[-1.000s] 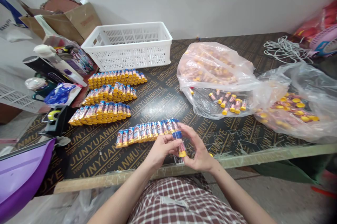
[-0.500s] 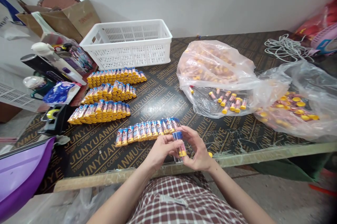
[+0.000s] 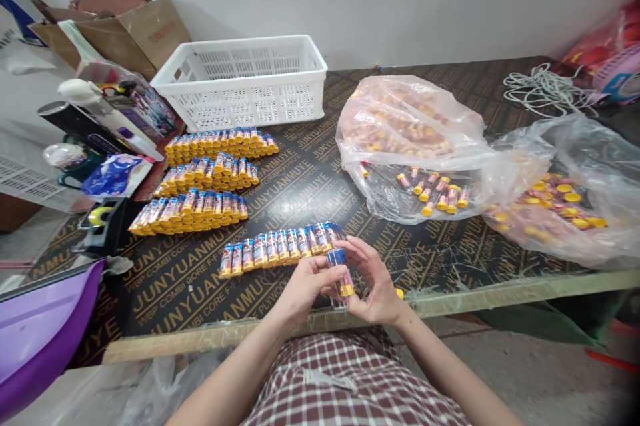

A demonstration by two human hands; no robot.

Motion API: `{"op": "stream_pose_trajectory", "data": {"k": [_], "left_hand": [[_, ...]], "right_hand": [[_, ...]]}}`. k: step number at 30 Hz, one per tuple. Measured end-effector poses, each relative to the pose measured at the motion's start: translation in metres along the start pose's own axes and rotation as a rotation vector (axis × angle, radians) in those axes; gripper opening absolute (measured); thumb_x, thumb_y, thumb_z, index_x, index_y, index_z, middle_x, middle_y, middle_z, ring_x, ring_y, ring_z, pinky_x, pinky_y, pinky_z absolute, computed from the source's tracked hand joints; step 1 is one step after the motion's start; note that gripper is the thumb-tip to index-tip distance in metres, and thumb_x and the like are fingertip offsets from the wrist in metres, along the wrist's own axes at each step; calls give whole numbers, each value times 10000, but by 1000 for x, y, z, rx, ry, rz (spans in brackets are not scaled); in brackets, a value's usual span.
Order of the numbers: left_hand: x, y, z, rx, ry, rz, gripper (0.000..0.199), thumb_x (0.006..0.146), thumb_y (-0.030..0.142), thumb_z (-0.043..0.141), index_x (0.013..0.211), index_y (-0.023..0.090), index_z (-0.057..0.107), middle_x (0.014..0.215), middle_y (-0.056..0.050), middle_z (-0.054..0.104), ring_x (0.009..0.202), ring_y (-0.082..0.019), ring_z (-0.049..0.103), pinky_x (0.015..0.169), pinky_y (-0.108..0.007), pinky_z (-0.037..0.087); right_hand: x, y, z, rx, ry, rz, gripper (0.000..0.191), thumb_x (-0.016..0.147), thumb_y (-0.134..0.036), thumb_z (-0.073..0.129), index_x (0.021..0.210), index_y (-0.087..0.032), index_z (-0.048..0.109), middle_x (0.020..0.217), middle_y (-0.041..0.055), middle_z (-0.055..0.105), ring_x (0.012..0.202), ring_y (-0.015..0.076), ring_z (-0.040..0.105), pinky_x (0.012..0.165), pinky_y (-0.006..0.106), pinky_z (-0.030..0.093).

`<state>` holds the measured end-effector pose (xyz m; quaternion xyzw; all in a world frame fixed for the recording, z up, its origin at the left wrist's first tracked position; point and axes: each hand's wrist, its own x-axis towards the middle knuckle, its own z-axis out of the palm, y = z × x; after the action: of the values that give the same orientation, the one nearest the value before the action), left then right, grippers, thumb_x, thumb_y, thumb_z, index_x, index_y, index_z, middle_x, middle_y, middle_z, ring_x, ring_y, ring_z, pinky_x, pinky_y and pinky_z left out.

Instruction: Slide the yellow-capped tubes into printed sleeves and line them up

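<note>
Near the table's front edge, both hands hold one small tube (image 3: 342,274) with a blue top, a printed wrap and a yellow end. My left hand (image 3: 311,285) pinches it from the left with the thumb across its front. Curled around its right side is my right hand (image 3: 375,286), fingertips at the tube's top and thumb near its yellow end. Just beyond the hands lies a slanting row of similar tubes (image 3: 277,247), side by side. A yellow end (image 3: 399,293) of another piece shows behind my right hand; the rest of it is hidden.
Several stacked rows of tubes (image 3: 193,209) lie at left, before a white plastic basket (image 3: 240,96). Clear bags (image 3: 410,119) of yellow-ended tubes spread over the right. A tape dispenser (image 3: 107,226) and purple dustpan-like piece (image 3: 45,339) stand left; a white cord (image 3: 543,89) lies far right.
Almost nothing differs. The hands keep the same hold on the tube, which has shifted very slightly; the rows and bags stay where they were.
</note>
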<state>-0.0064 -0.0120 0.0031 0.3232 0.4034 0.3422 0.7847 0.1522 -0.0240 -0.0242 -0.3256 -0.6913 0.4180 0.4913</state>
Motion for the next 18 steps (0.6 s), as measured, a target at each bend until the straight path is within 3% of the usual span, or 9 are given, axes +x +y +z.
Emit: {"op": "stream_pose_trajectory", "data": {"k": [5,8,11,15,18], "left_hand": [[0,-1,2,-4,4,2,305,680,386,738,754,95,681,655,-37,646,556,-108,587,551,-222,488],[-1,5,-9,51,83,38,317,656,407,744,736,107,679,648,-37,657,540,-111,585,535,-220,477],[-5,18,-40,260,346,158,336,607,435,763,640,124,638,601,-33,657,491,-107,557,499,-214,446],[-17,31,-99,604,826,272,396,535,493,777,647,157,601,477,34,566,432,-105,499,464,-212,377],[-22,29,-133,860,996,240,426,537,558,747,633,169,602,478,27,558,472,-137,536,496,-230,380]], "right_hand": [[4,-3,1,-18,-35,16,900,621,-50,534,1431,-261,201,1388,100,422,1226,266,475,1032,449,416],[4,-3,-9,-80,-84,75,930,682,-143,643,1449,-289,138,1462,106,317,1205,262,489,1042,457,399],[0,5,-33,-249,-8,188,897,725,-279,702,1445,-309,168,1449,105,323,1137,254,531,1015,471,413],[-11,22,-69,-481,64,310,580,811,-374,623,1343,-286,407,1273,87,498,1060,244,566,918,422,483],[-17,29,-80,-540,46,283,418,835,-402,593,1229,-279,530,1267,79,515,1128,257,531,908,403,488]]}}
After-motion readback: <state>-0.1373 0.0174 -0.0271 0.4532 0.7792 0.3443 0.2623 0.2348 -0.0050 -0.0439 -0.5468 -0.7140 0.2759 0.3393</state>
